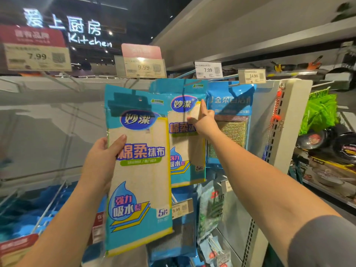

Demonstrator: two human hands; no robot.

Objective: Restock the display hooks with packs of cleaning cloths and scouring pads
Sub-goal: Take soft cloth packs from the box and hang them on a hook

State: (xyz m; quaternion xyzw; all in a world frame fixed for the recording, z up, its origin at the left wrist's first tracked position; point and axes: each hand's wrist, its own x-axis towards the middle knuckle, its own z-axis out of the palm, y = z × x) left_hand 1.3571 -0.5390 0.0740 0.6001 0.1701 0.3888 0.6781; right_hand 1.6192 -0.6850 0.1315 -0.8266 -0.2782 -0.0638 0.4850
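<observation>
My left hand grips a blue and yellow pack of cleaning cloths by its left edge, held upright in front of the display. A matching cloth pack hangs on a hook behind it, under the 7.99 tag. My right hand reaches up and pinches that hanging pack's right edge between thumb and fingers. To the right hangs a blue pack of gold scouring pads under the 14.90 tag.
Price tags sit on hook ends along the top. Bare wire hooks stretch across the grey back panel at left. Blue packs hang lower left, more packs below centre. A white upright bounds the display; pans lie right.
</observation>
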